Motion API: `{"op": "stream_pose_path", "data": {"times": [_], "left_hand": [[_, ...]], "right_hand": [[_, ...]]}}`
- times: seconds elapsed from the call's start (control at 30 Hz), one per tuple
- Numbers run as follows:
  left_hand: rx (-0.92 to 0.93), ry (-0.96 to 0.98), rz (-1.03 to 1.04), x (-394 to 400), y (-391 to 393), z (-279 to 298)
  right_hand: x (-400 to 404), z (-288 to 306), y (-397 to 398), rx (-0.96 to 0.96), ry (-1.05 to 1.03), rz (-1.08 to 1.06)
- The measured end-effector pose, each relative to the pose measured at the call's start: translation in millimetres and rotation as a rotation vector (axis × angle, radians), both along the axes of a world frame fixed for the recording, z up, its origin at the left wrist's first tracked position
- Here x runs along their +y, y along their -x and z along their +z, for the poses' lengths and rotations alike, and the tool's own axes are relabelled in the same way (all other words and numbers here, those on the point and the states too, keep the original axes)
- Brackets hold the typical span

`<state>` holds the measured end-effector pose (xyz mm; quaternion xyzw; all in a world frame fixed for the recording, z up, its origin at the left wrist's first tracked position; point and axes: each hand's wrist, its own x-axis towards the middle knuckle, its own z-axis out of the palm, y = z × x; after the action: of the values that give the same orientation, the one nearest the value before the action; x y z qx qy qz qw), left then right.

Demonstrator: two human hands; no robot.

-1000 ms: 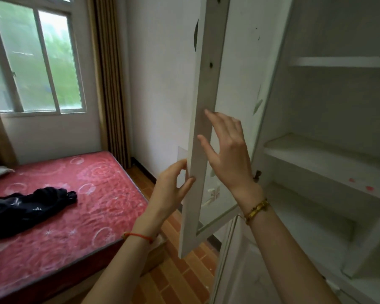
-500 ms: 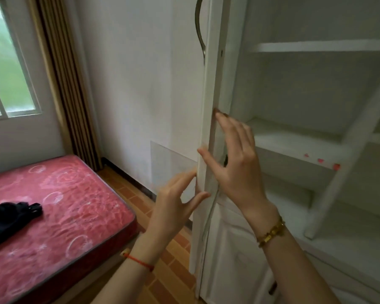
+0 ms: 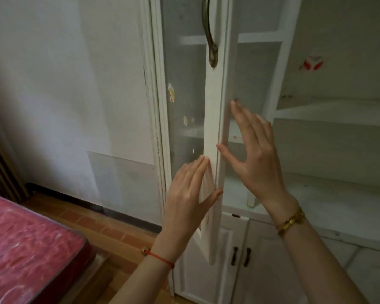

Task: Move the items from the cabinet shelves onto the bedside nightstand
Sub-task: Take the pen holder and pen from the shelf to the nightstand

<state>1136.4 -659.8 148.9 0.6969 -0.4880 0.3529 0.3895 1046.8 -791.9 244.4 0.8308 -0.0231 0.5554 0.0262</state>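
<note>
A white glass cabinet door [image 3: 214, 110] with a metal handle [image 3: 210, 36] stands nearly closed over the white cabinet shelves [image 3: 333, 110]. My left hand [image 3: 188, 194] lies flat against the door's outer frame, fingers straight. My right hand [image 3: 253, 156] is spread with straight fingers beside the door's right edge, thumb touching the edge. The shelves that show carry nothing. No nightstand is in view.
The red mattress of a bed [image 3: 26, 255] fills the lower left. Lower cabinet doors with two dark handles [image 3: 240, 256] sit below the shelves. A white wall [image 3: 64, 95] is at left, and brick-patterned floor [image 3: 110, 229] runs between bed and cabinet.
The door has swung from wide open to nearly closed, both hands moving with it. The view has turned right, so the window and the dark clothing on the bed are out of sight.
</note>
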Motion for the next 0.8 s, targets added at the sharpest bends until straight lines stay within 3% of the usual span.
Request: {"op": "stream_pose_path", "data": {"times": [0.4, 0.8], "left_hand": [[-0.060, 0.028, -0.013, -142.5, -2.8, -5.8], [-0.032, 0.137, -0.010, -237.7, -24.3, -14.4]], "right_hand": [[-118.5, 8.1, 9.4, 0.088, 0.013, -0.176], [-224.8, 8.5, -20.6, 0.097, 0.047, -0.113]]}}
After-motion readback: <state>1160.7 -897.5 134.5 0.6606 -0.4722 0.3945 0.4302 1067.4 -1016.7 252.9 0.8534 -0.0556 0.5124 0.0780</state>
